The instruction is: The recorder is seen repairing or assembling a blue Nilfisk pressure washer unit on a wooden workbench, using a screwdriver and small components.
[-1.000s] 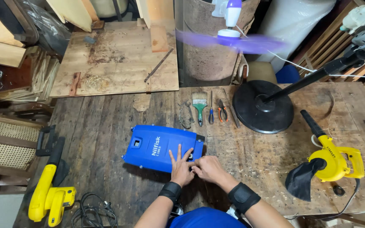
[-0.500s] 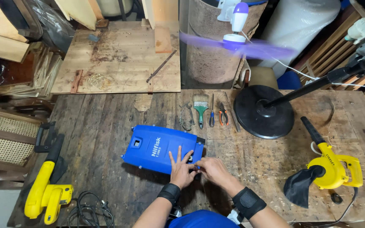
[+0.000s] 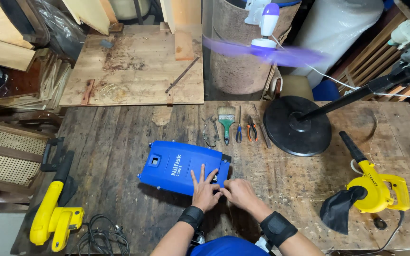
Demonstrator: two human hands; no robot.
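A blue plastic machine housing [image 3: 179, 166] lies flat on the worn wooden workbench [image 3: 119, 142], slightly left of centre. My left hand [image 3: 205, 189] rests on its near right corner with the fingers spread. My right hand [image 3: 238, 192] is beside it at the same corner, fingers curled and pinching at something small and dark at the housing's edge; what it is I cannot make out. Both wrists wear black bands.
A row of hand tools [image 3: 233, 125] with a green-handled brush lies behind the housing. A black fan base [image 3: 297, 125] stands at right, its purple blades [image 3: 266, 52] spinning above. A yellow blower [image 3: 373, 192] lies at right, a yellow tool with cable [image 3: 53, 215] at front left.
The hands stay at the housing's near right corner with only slight finger movement. The view has shifted a little.
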